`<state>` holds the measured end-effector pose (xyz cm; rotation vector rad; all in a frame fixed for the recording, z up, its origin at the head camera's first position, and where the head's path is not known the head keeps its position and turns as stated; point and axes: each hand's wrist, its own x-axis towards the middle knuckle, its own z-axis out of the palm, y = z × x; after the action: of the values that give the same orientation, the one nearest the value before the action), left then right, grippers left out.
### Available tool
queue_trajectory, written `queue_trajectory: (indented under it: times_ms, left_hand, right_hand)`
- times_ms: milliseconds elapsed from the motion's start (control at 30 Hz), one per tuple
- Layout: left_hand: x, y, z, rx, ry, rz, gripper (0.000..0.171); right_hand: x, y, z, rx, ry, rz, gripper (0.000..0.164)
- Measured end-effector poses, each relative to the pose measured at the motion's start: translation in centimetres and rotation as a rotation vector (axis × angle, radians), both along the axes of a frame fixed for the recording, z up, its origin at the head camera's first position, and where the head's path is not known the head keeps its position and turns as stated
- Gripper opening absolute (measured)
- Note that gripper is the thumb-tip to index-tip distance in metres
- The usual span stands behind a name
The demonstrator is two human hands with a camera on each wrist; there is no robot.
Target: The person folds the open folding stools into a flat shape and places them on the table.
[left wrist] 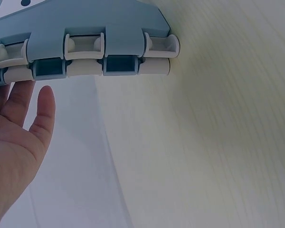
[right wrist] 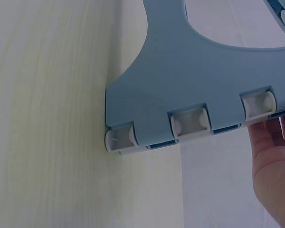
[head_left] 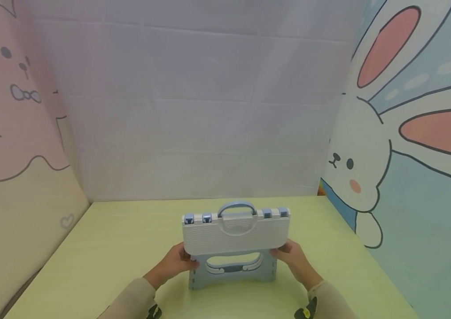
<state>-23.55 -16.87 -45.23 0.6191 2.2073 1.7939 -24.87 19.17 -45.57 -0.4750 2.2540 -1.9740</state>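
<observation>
A folding step stool (head_left: 235,232) with a white textured top and blue legs stands upright in the middle of the table in the head view. Its blue carry handle (head_left: 236,204) arches over the upper edge. My left hand (head_left: 177,259) grips the left side below the white top, thumb on the front. On the opposite side my right hand (head_left: 292,258) holds the stool at the same height. Close up, the left wrist view has the hinged leg edge (left wrist: 85,54) above my fingers. In the right wrist view a blue leg (right wrist: 175,90) reaches down to the table.
The pale yellow wood-grain table (head_left: 130,230) stretches around the stool. Behind it hangs a white cloth backdrop (head_left: 209,110). A pink cartoon panel (head_left: 10,133) stands at the left, and a rabbit-printed panel (head_left: 421,212) at the right.
</observation>
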Motion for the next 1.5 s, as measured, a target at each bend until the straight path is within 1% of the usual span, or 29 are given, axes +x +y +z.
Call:
queue_trajectory:
  times_ms: [300, 533, 833, 967, 1133, 1367, 1500]
  left_hand:
    - [-0.1, 0.0, -0.05, -0.004, 0.01, -0.003, 0.057]
    - [-0.07, -0.05, -0.18, 0.002, 0.01, -0.014, 0.056]
    - [0.0, -0.06, -0.01, 0.003, -0.002, -0.009, 0.054]
    - [0.04, -0.12, 0.16, -0.016, -0.007, 0.012, 0.054]
    - [0.02, -0.18, 0.22, -0.044, -0.022, 0.045, 0.05]
    - [-0.23, -0.37, 0.23, -0.075, 0.005, 0.075, 0.039]
    - [-0.06, -0.34, -0.33, -0.051, -0.035, 0.07, 0.036]
  right_hand:
    - [0.13, 0.03, 0.16, 0.0, -0.011, -0.004, 0.053]
    - [0.15, 0.04, 0.27, 0.005, 0.016, 0.003, 0.051]
    - [0.2, 0.04, 0.4, -0.004, 0.017, 0.01, 0.049]
    - [0.06, 0.03, 0.32, 0.013, 0.014, -0.003, 0.05]
    - [-0.07, 0.01, 0.11, 0.028, 0.01, -0.019, 0.05]
    - [-0.24, -0.09, 0.43, 0.028, 0.026, -0.03, 0.049]
    - [0.01, 0.09, 0.35, 0.024, 0.007, -0.021, 0.048]
